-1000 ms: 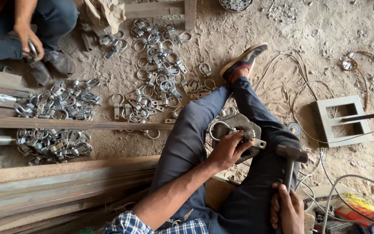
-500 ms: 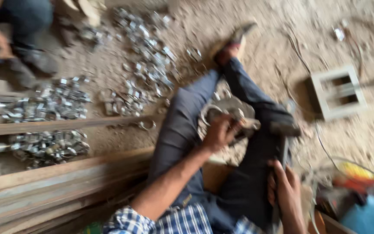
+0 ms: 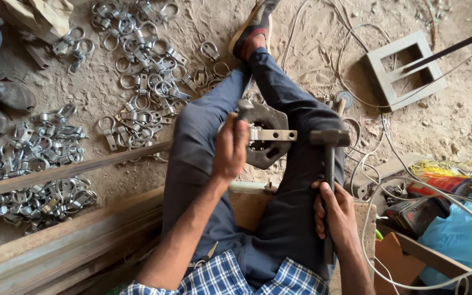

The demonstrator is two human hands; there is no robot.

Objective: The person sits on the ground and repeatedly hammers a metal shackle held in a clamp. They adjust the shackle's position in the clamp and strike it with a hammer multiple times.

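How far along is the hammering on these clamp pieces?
Done, apparently: heaps of metal ring clamps and lie on the dirt floor, though I cannot tell finished from unfinished. In hand: the left hand steadies one clamp piece on a round metal block; the right hand grips a hammer beside it. Left: cannot judge.

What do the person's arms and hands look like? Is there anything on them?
Both arms are bare from the elbow down. The left hand and right hand wear no gloves, rings or watch that I can see. Near the bottom edge, the blue and white checked shirt shows.
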